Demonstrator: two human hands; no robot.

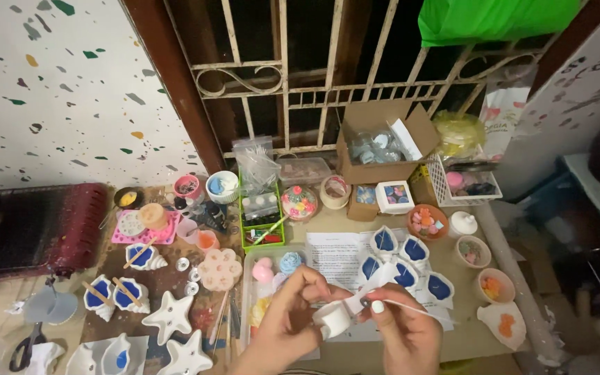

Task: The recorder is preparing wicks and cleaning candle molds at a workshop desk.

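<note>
Left hand (287, 316) grips a white cup (331, 319), right hand (401, 330) pinches a wick (418, 307); a slip could knock the shell moulds (411, 260) at 1 o'clock.

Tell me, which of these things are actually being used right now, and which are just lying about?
In use:
left hand holding a small white roll of tape
right hand pulling the white strip

Lying about:
white star-shaped dishes
blue-filled shell dishes
scissors
cardboard box
green tray
</note>
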